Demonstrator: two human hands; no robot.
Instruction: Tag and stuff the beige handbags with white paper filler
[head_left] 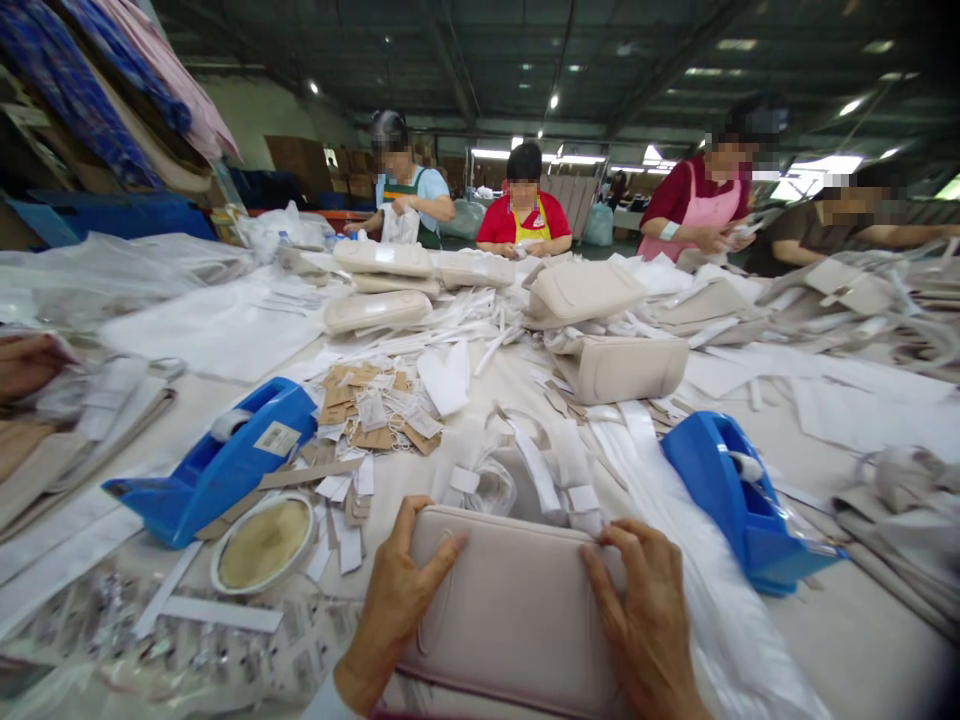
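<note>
Both hands were on a beige pouch [517, 610] lying on the table [862, 640] right in front. Left hand [397, 600] gripped its left edge, right hand [645, 620] its right. Blue tape dispensers [217, 465] sat on either side.

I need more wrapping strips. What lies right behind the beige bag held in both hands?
White paper strips lie heaped just behind the beige bag. Anything under the bag is covered by it.
</note>
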